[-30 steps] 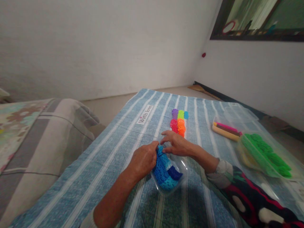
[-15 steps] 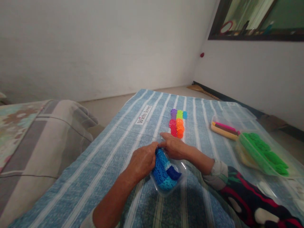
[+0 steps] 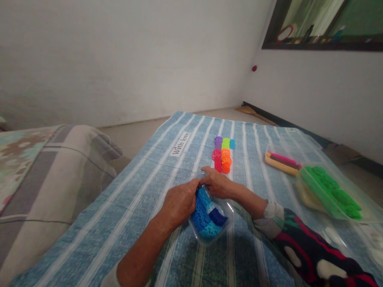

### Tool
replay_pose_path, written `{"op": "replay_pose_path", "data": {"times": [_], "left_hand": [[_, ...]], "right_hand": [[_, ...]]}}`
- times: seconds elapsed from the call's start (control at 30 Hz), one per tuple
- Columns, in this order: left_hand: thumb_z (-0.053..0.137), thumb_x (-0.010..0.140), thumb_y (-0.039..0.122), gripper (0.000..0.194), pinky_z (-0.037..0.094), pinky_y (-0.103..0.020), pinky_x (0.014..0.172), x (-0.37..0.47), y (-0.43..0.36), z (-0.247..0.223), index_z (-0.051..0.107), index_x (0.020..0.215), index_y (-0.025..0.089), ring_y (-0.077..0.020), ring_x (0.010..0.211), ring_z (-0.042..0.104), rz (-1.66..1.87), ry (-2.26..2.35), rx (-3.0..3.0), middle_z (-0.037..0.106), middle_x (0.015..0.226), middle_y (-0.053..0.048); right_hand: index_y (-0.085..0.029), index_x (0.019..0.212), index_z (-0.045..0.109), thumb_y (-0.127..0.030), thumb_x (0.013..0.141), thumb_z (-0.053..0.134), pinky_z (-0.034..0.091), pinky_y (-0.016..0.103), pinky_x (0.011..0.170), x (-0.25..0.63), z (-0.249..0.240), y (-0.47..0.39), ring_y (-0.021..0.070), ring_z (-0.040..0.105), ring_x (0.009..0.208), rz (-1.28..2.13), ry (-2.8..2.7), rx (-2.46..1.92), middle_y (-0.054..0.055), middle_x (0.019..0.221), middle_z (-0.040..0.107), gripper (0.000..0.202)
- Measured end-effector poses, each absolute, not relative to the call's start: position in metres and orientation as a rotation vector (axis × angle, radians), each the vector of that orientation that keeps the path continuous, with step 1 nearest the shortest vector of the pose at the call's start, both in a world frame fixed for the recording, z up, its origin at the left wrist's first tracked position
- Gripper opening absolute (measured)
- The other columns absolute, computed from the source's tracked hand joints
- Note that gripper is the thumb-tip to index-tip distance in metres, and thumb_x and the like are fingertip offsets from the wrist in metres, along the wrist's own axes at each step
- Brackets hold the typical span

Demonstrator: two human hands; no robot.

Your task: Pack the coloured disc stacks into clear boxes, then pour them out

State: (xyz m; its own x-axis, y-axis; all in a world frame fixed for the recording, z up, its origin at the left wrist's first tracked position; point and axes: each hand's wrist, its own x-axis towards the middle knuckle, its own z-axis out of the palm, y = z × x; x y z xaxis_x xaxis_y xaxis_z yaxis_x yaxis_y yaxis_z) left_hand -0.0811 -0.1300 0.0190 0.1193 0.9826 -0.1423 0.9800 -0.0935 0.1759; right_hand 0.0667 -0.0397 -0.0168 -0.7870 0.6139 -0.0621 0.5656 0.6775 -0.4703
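White walls meet in a corner behind a blue striped cloth (image 3: pixel 167 167) spread flat, with a small label reading "With love" (image 3: pixel 181 144) near its far edge. Close to the person, a clear plastic tub (image 3: pixel 225 221) sits on the cloth, packed with blue pieces (image 3: pixel 205 221) in light and dark shades. The left hand (image 3: pixel 179 202) curls around the tub's left side, fingers closed on the blue pieces at the top of the stack. The right hand (image 3: pixel 220 184) comes in from the far side, its fingers pinched narrow at the same spot, so the two hands meet fingertip to fingertip over the tub's far rim. Just beyond the right hand lies a tidy row of coloured pieces (image 3: pixel 223 153): purple, green and a bit of blue farthest, pink and orange nearer. Well off to the right, a clear tray (image 3: pixel 305 189) holds green pieces (image 3: pixel 332 187), and beside it lie long pink and yellow sticks (image 3: pixel 281 161). A grey folded blanket (image 3: pixel 54 179) rests at the left.
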Motion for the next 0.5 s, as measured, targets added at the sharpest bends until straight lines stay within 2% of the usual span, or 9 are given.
{"op": "replay_pose_path", "data": {"times": [0.3, 0.5], "left_hand": [[0.03, 0.088, 0.016, 0.041, 0.047, -0.032, 0.069, -0.0795, -0.1302, 0.0197, 0.051, 0.123, 0.021, -0.0249, 0.087, 0.069, -0.048, 1.962, 2.183, 0.073, 0.094, -0.009], [0.026, 0.09, 0.019, 0.04, 0.048, -0.035, 0.068, -0.0839, -0.1286, 0.0129, 0.052, 0.121, 0.02, -0.0274, 0.084, 0.069, -0.067, 1.949, 2.221, 0.073, 0.094, -0.01]], "right_hand": [[-0.021, 0.103, 0.072, -0.009, 0.083, 0.044, 0.046, 0.039, 0.089, 0.0647, -0.0226, -0.0382, 0.027, 0.056, 0.109, 0.744, -2.76, -0.998, 0.014, 0.126, 0.05, 0.036], [-0.019, 0.095, 0.071, -0.009, 0.08, 0.052, 0.046, 0.033, 0.088, 0.0667, -0.0227, -0.0354, 0.0194, 0.057, 0.103, 0.73, -2.51, -0.923, 0.009, 0.115, 0.059, 0.026]]}}
